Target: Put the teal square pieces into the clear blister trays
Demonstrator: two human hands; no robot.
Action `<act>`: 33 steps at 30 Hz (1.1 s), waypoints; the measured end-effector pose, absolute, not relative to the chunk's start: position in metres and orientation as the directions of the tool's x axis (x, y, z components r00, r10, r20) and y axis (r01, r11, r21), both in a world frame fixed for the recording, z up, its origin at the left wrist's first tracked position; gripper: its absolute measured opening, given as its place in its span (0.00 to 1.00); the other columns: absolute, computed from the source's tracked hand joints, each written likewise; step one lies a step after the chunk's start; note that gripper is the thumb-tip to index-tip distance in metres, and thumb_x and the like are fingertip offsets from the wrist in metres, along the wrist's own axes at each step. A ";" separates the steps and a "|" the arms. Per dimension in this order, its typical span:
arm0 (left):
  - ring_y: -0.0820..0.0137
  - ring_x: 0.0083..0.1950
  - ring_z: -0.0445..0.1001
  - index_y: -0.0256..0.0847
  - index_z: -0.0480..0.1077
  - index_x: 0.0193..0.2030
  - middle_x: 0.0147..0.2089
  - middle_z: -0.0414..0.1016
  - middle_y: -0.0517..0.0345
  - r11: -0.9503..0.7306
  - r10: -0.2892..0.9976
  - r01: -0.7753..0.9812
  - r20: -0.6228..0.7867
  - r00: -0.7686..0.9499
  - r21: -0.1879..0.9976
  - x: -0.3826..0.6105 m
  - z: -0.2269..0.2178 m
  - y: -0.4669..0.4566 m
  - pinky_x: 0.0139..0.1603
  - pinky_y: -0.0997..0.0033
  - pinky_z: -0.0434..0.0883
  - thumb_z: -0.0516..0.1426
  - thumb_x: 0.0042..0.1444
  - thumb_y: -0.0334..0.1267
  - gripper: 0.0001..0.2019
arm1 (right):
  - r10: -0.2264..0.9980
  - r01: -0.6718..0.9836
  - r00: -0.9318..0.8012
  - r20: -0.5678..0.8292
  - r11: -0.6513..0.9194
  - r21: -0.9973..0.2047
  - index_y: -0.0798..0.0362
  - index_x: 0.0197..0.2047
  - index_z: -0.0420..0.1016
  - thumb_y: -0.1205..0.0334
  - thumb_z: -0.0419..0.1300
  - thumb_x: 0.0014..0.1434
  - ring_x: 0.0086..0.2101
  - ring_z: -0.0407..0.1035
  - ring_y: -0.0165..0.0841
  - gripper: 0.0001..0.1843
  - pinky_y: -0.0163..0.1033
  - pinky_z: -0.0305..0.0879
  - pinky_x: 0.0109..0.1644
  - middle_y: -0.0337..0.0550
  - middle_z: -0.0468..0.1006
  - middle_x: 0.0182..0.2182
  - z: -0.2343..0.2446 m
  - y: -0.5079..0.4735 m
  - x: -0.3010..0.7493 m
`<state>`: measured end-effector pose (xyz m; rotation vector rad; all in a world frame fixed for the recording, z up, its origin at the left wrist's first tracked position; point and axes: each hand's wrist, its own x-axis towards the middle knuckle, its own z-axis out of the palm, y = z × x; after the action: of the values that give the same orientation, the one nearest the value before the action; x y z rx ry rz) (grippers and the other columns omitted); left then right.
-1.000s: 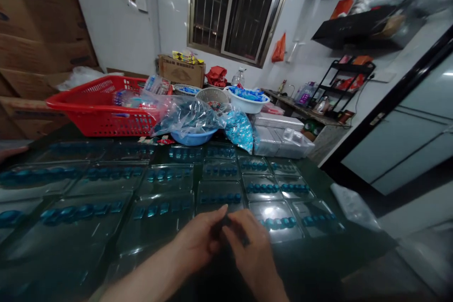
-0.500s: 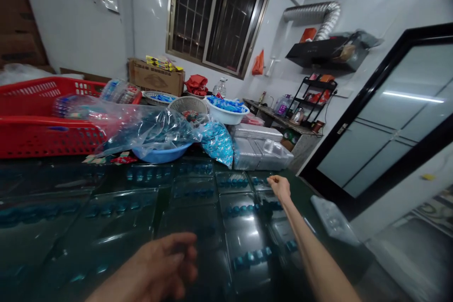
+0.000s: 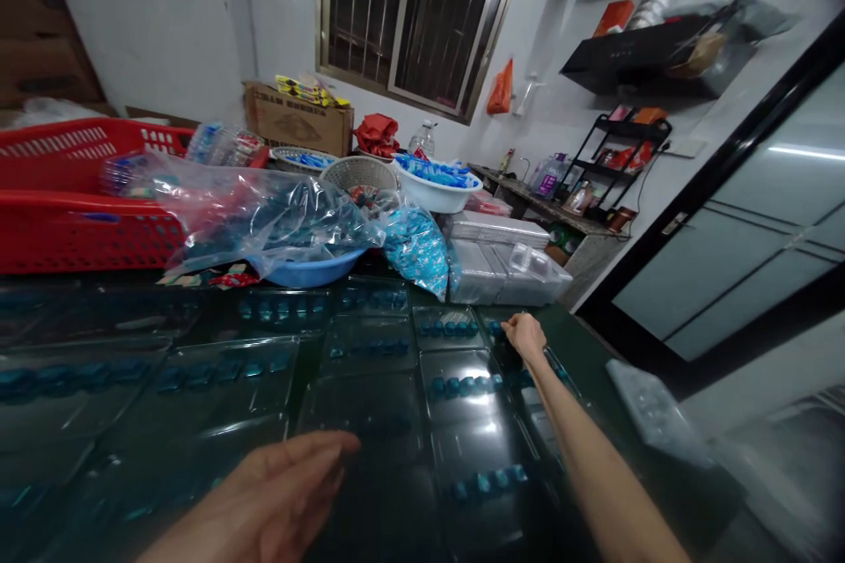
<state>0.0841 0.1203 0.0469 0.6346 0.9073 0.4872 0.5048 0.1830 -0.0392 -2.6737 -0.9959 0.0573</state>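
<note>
My right hand [image 3: 526,336] reaches out over the far right end of the rows of clear plastic trays. Its fingers are pinched together above a tray with small teal pieces [image 3: 495,330]; whatever lies between them is hidden. My left hand [image 3: 277,493] hovers low in front of me, slightly blurred, its fingers stretched out and holding nothing. Under and beyond it lies a clear tray [image 3: 360,396]. To its right, another tray [image 3: 462,435] shows shiny teal lumps in a row [image 3: 488,482].
Along the back stand a red basket [image 3: 79,233], a blue basin [image 3: 310,268] under a plastic bag, a bag of turquoise packets [image 3: 415,251], a white basin with blue packets [image 3: 439,189] and stacked clear boxes [image 3: 502,268]. A clear tray [image 3: 657,413] lies at the right edge.
The view has shifted slightly, so the background sits higher and farther right. My left hand's curled fingers have straightened and drawn together. My right hand stays pinched at the far right tray.
</note>
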 end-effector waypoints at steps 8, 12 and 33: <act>0.68 0.30 0.69 0.33 0.66 0.43 0.35 0.69 0.47 0.662 0.676 -0.263 -0.408 0.614 0.702 0.081 0.039 0.120 0.21 0.76 0.60 0.57 0.48 0.32 0.14 | 0.680 0.666 0.728 0.080 -0.676 -0.315 0.61 0.38 0.69 0.57 0.56 0.52 0.38 0.66 0.38 0.15 0.46 0.61 0.40 0.50 0.70 0.33 0.002 0.172 0.477; 0.72 0.28 0.68 0.34 0.67 0.38 0.31 0.69 0.50 0.647 0.707 -0.275 -0.425 0.565 0.711 0.076 0.040 0.115 0.21 0.79 0.59 0.59 0.45 0.34 0.12 | 0.815 0.794 0.538 0.214 -0.405 -0.454 0.59 0.49 0.63 0.56 0.53 0.54 0.35 0.67 0.37 0.21 0.42 0.61 0.39 0.51 0.71 0.32 0.036 0.138 0.403; 0.75 0.22 0.64 0.34 0.65 0.33 0.24 0.63 0.57 0.450 0.702 -0.273 -0.147 0.697 0.851 0.052 0.066 0.055 0.17 0.79 0.54 0.55 0.50 0.39 0.09 | 0.985 -0.008 0.062 0.161 0.162 -0.987 0.55 0.35 0.68 0.62 0.59 0.50 0.29 0.65 0.27 0.08 0.30 0.61 0.30 0.39 0.70 0.28 0.054 0.010 0.201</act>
<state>0.0521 0.0545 0.0660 0.9196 0.5311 0.6383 0.2010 0.0105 0.0539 -1.1083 -1.2275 1.0513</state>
